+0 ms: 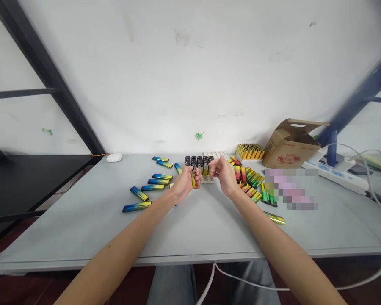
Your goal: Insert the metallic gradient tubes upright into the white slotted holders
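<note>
My left hand [184, 183] is closed around a yellow lighter [193, 179], held upright near the middle of the table. My right hand [225, 173] is raised just to the right, its fingers loosely bent and apart, with nothing visible in them. Behind and between the hands, several black-topped lighters [198, 161] stand in rows in a white holder [207, 180]; the hands partly cover it. Several blue-and-yellow lighters [154, 181] lie loose left of my left hand. Red, green and yellow lighters [253, 178] lie in a bunch beside my right hand.
A second white tray [216, 155] sits behind the holder. Upright yellow pieces [250, 151] fill a block near the wall, beside an open cardboard box [290, 148]. On the right are a power strip [339, 174] and white cables [376, 186]. A white case [114, 157] lies back left.
</note>
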Action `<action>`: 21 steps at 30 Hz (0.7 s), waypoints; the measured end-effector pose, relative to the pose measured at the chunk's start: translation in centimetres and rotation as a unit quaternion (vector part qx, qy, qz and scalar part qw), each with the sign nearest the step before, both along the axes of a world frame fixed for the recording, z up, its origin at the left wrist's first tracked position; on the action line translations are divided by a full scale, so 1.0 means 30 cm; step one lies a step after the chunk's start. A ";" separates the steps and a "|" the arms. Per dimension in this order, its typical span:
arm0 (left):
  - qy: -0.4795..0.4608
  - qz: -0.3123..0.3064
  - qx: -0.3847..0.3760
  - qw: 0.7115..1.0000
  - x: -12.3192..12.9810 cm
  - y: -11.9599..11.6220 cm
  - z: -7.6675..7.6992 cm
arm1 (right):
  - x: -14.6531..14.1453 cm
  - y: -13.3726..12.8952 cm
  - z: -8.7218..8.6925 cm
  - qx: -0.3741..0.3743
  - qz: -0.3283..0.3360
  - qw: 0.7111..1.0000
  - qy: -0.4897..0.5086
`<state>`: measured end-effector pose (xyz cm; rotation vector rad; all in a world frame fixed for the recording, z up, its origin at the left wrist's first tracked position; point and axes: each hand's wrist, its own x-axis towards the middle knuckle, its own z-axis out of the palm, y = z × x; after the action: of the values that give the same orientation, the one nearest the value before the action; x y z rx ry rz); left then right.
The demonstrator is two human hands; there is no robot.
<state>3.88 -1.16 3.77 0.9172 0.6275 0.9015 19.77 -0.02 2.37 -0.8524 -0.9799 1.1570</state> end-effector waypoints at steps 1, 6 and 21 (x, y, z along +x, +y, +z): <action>-0.001 0.004 0.003 1.000 0.001 0.001 -0.002 | 0.000 0.000 0.000 0.000 0.001 1.000 0.001; -0.003 0.036 0.016 0.999 0.003 0.004 -0.006 | 0.001 0.000 0.002 0.000 0.002 1.000 0.002; -0.004 0.037 0.008 0.999 0.014 -0.019 0.011 | 0.003 -0.004 0.005 0.001 0.002 1.000 -0.004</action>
<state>4.30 -1.71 4.09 0.9097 0.6511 0.9769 19.87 -0.15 2.50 -0.8547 -0.9901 1.1553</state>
